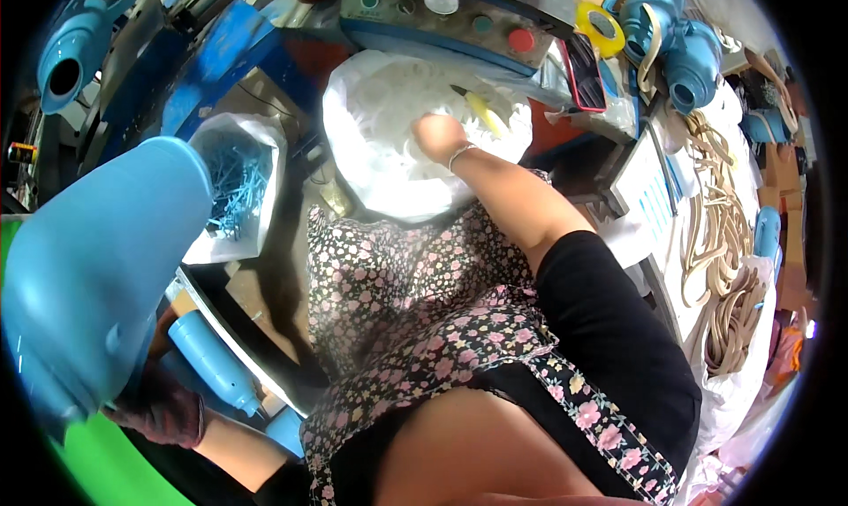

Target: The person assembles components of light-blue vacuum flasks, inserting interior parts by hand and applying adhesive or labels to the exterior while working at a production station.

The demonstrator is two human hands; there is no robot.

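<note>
A large light-blue hollow plastic bottle (97, 267) is tilted up at the left, close to the camera. My left hand (163, 409), in a dark glove, grips it near its lower end; the bottle hides part of the fingers. My bare right hand (439, 137) reaches into a tub lined with a white plastic bag (389, 192). Its fingers curl down among whitish, translucent pieces, and what they hold is hidden. Just right of that hand, a yellow-handled knife (481, 113) lies in the same bag.
Left of the tub, a white-lined bin (276, 188) holds blue plastic scraps. A smaller blue bottle (210, 356) lies below it. Behind the tub stands a machine panel (442, 29) with buttons. At right are a phone (585, 73), tape roll (601, 29), blue jugs (693, 64) and beige straps (720, 205).
</note>
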